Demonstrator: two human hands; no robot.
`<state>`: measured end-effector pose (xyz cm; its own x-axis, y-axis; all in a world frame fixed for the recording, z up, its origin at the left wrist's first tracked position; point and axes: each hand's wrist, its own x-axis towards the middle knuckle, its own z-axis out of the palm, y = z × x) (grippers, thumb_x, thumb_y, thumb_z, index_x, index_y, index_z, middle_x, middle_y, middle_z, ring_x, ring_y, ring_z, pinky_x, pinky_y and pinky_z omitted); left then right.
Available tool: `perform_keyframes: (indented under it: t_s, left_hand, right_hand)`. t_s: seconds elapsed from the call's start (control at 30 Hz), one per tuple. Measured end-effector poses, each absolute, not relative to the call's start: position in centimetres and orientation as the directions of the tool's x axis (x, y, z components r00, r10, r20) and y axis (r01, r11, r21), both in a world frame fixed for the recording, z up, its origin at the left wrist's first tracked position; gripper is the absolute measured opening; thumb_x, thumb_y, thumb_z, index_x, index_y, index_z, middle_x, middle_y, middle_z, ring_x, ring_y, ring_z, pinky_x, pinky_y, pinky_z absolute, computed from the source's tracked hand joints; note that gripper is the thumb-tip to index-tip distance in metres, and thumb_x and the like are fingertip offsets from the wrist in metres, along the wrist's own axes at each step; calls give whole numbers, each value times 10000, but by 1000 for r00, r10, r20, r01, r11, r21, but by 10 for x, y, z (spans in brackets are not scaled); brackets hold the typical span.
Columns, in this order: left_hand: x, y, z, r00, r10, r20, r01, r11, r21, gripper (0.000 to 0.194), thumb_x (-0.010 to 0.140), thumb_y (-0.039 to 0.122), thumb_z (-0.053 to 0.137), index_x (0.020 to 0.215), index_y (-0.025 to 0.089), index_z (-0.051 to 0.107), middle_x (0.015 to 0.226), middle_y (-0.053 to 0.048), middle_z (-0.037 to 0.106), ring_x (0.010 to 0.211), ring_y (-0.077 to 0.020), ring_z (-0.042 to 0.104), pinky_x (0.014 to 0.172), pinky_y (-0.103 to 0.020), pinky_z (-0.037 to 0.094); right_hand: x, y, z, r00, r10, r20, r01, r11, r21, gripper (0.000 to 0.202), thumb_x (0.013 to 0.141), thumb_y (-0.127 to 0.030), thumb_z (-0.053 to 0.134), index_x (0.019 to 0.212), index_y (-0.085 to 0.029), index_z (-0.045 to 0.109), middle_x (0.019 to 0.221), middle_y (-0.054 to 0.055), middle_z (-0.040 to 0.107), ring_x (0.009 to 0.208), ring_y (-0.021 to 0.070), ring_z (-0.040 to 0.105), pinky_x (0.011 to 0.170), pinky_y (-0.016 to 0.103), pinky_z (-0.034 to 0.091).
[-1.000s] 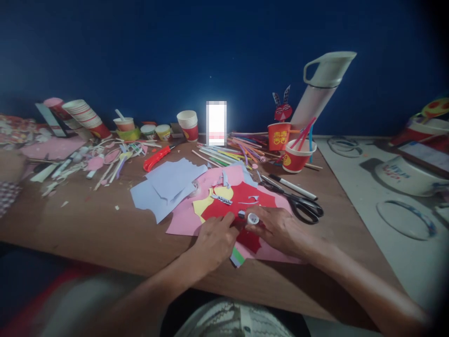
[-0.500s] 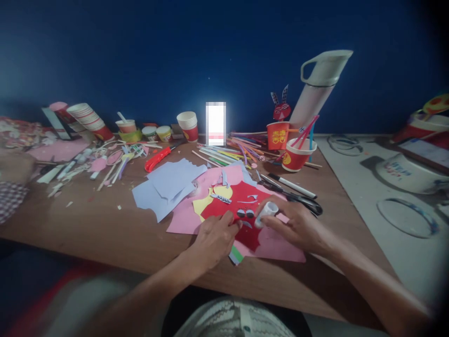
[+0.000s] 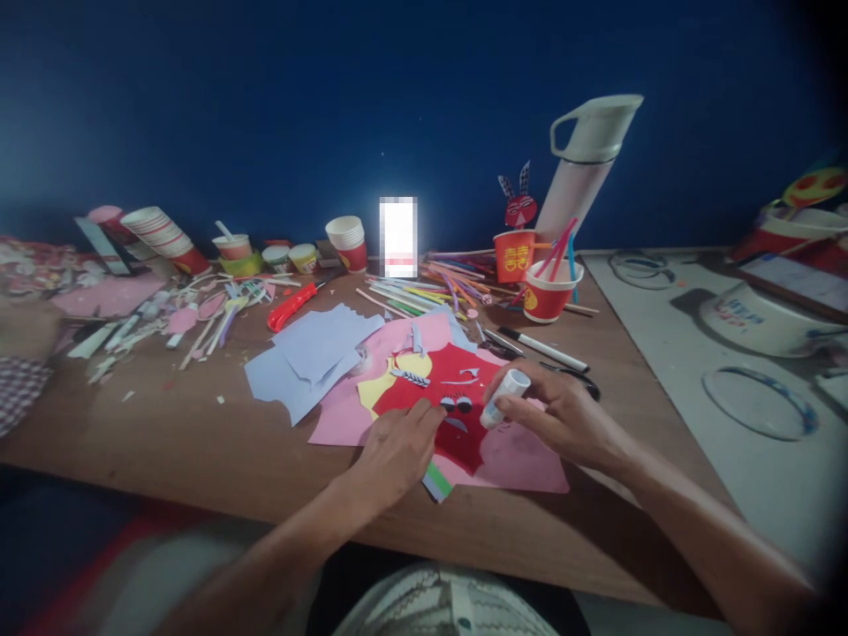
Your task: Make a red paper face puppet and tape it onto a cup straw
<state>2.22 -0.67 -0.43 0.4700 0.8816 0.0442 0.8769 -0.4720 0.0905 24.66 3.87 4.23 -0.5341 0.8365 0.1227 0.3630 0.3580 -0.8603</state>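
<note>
My right hand (image 3: 563, 413) grips a white glue stick (image 3: 507, 399), tilted above the right part of a red paper sheet (image 3: 457, 446). My left hand (image 3: 401, 442) lies on the red paper's left side, its fingertips beside two black-and-white paper eyes (image 3: 456, 405); what is under the fingers is hidden. Small cut pieces, one a grey curved piece (image 3: 456, 424), rest on the red paper. A patterned strip (image 3: 411, 378) lies near a yellow paper piece (image 3: 416, 363). Pink paper (image 3: 523, 459) is underneath, and a green-striped piece (image 3: 437, 481) pokes out near my left wrist.
Pale blue paper sheets (image 3: 311, 344) lie left of the pink paper, with a red cutter (image 3: 291, 306) behind. Markers (image 3: 547, 349) and dark-handled scissors (image 3: 576, 378) are to the right. Paper cups (image 3: 553, 291), coloured sticks (image 3: 424, 296) and a leaning flask (image 3: 583, 168) stand behind. Another person's hand (image 3: 30, 331) is far left.
The glue stick has lifted slightly and tilted more to the right in my right hand. My left fingers have shifted a little from below the eyes to their left. The view has turned slightly.
</note>
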Motion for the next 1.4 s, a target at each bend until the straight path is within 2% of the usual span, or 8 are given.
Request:
perform_keyframes:
  t_s: [0.2, 0.33, 0.5, 0.73, 1.0, 1.3, 1.4]
  left_hand:
    - [27, -21, 11, 467, 884, 10, 874, -463, 147, 369, 887, 149, 331, 1235, 189, 447, 1010, -75, 626, 848, -192, 607, 730, -317, 478]
    - [42, -33, 23, 467, 880, -85, 870, -441, 221, 360, 871, 147, 352, 1213, 169, 461, 852, -54, 661, 733, -179, 626, 658, -285, 478]
    - [55, -30, 24, 436, 879, -191, 897, -409, 166, 329, 893, 207, 334, 1183, 160, 482, 784, -54, 682, 664, -208, 647, 570, -300, 479]
    - [57, -28, 25, 418, 875, -244, 908, -393, 146, 363, 903, 232, 324, 1223, 135, 464, 839, -84, 690, 753, -227, 664, 629, -330, 500]
    - [60, -29, 26, 426, 867, -258, 905, -411, 114, 393, 895, 217, 339, 1257, 107, 448, 855, -99, 687, 735, -224, 659, 610, -328, 512]
    - [59, -28, 28, 446, 855, -265, 895, -426, 131, 322, 890, 215, 338, 1141, 132, 521, 839, -87, 681, 700, -243, 655, 575, -366, 514]
    - [59, -27, 30, 460, 850, -257, 888, -442, 130, 304, 883, 198, 352, 1121, 120, 524, 809, -80, 678, 692, -230, 656, 571, -340, 510]
  right_hand:
    - [246, 37, 43, -528, 842, 107, 391, 353, -850, 220, 883, -378, 485, 855, -178, 571, 761, 26, 654, 688, 167, 610, 636, 259, 481]
    - [245, 38, 37, -519, 842, 143, 389, 382, -838, 222, 886, -379, 474, 855, -178, 563, 774, 24, 640, 698, 168, 598, 662, 270, 466]
    - [242, 38, 34, -520, 835, 182, 375, 414, -830, 211, 892, -358, 469, 837, -176, 561, 783, 27, 628, 741, 177, 590, 712, 283, 449]
    - [235, 38, 33, -524, 825, 213, 341, 432, -835, 200, 898, -338, 464, 854, -170, 564, 796, 29, 631, 730, 164, 580, 668, 256, 436]
    - [222, 43, 35, -599, 783, 167, 448, 501, -740, 171, 885, -310, 476, 908, -179, 582, 807, 36, 665, 714, 168, 601, 651, 260, 447]
    - [212, 47, 24, -684, 722, 108, 518, 584, -625, 104, 878, -247, 491, 919, -178, 558, 807, 42, 664, 687, 164, 596, 635, 259, 421]
    - [210, 47, 22, -700, 706, 102, 533, 612, -584, 105, 883, -257, 492, 910, -178, 555, 798, 39, 657, 688, 164, 597, 617, 250, 403]
